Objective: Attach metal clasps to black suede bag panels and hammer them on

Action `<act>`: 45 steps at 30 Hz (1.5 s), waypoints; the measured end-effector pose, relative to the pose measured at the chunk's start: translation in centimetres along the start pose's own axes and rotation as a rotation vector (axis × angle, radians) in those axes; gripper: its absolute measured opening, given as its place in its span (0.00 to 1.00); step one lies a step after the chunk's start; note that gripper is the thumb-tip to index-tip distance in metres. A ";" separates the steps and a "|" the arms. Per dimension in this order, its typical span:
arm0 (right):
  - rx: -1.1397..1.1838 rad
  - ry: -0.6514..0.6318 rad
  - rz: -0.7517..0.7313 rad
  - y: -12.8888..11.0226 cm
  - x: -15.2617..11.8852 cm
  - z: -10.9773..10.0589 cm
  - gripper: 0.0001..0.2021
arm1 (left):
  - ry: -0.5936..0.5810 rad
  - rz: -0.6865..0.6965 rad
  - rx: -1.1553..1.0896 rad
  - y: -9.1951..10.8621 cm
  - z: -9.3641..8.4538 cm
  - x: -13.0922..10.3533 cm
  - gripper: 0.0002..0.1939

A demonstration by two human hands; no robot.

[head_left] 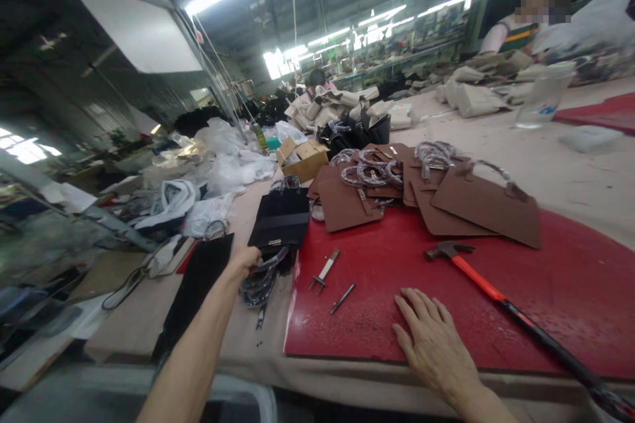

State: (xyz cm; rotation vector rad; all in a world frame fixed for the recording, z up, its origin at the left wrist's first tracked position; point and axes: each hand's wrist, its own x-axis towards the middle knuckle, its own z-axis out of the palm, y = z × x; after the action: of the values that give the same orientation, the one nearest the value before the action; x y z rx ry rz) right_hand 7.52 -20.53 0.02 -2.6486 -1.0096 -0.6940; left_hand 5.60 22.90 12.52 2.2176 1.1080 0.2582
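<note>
Wrapped handles [260,281] are gripped by the left hand [245,261] beside black panels [281,218], while the right hand [434,344] is laid flat, fingers [414,307] spread, on the red mat [546,291] near a hammer [496,294].

Left hand's fingers [252,259] — hidden among wrapped handles [261,281]

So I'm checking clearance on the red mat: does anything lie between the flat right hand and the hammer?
Nothing visible. The right hand rests flat on the red mat, and only bare mat lies between it and the hammer, to its right.
</note>
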 end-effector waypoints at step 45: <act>0.470 -0.200 0.046 2.1 -2.2 -5.0 0.21 | -0.416 0.240 -0.663 -0.8 19.2 -32.2 0.16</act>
State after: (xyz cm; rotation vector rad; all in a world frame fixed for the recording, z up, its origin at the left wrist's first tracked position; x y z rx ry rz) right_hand 5.75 -25.10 3.15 -2.3435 -1.0092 -0.1519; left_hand -6.70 -10.37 0.47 1.6892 0.4380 0.2117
